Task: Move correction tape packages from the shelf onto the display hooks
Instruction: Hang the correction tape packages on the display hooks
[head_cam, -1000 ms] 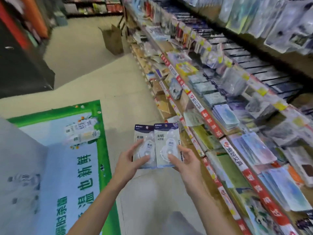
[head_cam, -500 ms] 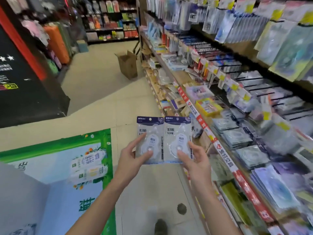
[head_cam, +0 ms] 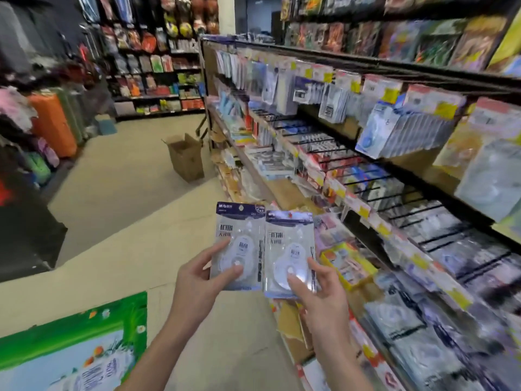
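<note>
Correction tape packages, two: one (head_cam: 239,244) in my left hand (head_cam: 194,280), one (head_cam: 290,252) in my right hand (head_cam: 324,292). Both held upright in front of me, over the aisle floor (head_cam: 127,179), faces toward me, side by side with inner edges touching or overlapping slightly; the left one sits a little higher.

Packaging: dark blue header cards, clear blisters, white round dispensers inside.

Grip, left: fingers (head_cam: 235,268) clamped on the package, thumb across the blister front, the others behind the card.

Grip, right: fingers (head_cam: 293,280) clamped likewise, thumb on the dispenser bulge, the others wrapped round the right edge.

Display hooks (head_cam: 366,190): black wire prongs on the rack to my right, several bare, others hung with blurred goods. Well apart from both packages.

Shelf (head_cam: 352,198): runs along the right, price strip in red and yellow, stock lying flat below.

Cardboard box (head_cam: 186,156): open, standing on the floor near the far end of the rack.

Floor graphic (head_cam: 70,348): green-bordered, lower left.
</note>
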